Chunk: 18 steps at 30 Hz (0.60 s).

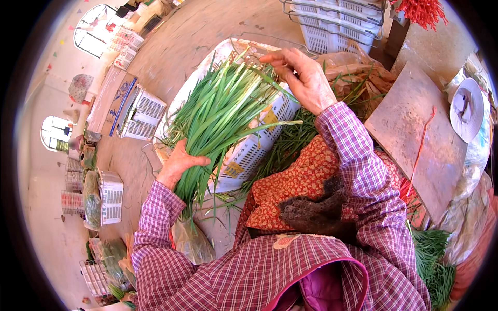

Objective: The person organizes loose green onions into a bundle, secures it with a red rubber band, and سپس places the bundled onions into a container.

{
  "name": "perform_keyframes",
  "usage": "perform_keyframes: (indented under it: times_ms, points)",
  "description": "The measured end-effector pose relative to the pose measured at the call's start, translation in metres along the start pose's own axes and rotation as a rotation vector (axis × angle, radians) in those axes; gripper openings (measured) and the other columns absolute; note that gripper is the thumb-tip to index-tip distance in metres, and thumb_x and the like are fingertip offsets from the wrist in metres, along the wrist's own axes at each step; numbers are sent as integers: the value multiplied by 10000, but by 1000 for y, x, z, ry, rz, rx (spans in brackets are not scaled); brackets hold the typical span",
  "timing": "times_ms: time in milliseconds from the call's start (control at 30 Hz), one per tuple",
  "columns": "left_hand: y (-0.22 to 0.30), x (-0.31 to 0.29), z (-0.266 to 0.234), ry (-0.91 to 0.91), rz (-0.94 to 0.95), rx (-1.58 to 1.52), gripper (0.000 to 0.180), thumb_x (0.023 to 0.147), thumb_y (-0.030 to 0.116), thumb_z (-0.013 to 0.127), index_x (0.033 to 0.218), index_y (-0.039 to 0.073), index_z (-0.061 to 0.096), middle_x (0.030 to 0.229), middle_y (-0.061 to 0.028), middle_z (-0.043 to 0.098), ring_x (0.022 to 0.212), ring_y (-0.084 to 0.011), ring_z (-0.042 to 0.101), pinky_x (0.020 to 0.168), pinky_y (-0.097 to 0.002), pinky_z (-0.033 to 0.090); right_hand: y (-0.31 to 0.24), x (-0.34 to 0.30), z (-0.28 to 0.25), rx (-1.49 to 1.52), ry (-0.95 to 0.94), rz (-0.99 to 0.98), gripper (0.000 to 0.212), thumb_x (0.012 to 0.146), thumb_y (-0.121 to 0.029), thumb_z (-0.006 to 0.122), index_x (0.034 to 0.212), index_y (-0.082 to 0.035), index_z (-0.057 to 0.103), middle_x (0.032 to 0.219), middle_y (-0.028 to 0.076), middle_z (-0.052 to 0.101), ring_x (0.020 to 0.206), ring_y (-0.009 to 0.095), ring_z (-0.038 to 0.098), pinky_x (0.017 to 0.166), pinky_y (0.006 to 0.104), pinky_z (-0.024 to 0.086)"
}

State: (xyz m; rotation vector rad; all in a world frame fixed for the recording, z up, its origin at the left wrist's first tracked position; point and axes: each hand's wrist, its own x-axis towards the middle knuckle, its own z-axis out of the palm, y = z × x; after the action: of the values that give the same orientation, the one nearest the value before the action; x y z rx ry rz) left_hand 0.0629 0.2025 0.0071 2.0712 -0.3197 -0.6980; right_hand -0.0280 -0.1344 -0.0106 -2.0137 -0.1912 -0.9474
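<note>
A large bunch of garlic chives [223, 103] lies across a white plastic crate [254, 160], with long green leaves toward me and pale stem ends at the far side. My left hand [182, 165] grips the leafy end, its thumb over the leaves and its fingers hidden beneath. At the pale stem ends is my right hand [303, 78], its fingers bent and drawn together. A loose leaf runs beside its thumb; what the fingertips hold, if anything, is too small to tell.
Loose greens lie right of the crate beside crumpled brown plastic [358, 70]. A flat board [420, 140] with a red tie on it stands at my right, near a pale hat [467, 110]. Stacked white crates [334, 26] are ahead; more chives [430, 264] lie lower right.
</note>
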Motion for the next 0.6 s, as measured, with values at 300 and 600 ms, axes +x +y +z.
perform_keyframes:
  times_ms: [300,600]
  points:
    - [-20,8,-5,-22,-26,-43,801,621,-11,829,1294,-95,403,1166,-154,618,1042,-211,616,932,-317,492,0,-4,6,35,25,4,132,906,-157,623,1017,-140,694,856,77,593,831,251,636,728,356,519]
    - [-16,0,4,-3,-54,-67,709,622,-32,805,1253,-76,486,1126,-133,652,987,-198,639,895,-317,507,-27,3,-11,-180,-36,280,293,904,-298,653,1012,-27,622,808,120,693,783,261,684,725,380,536]
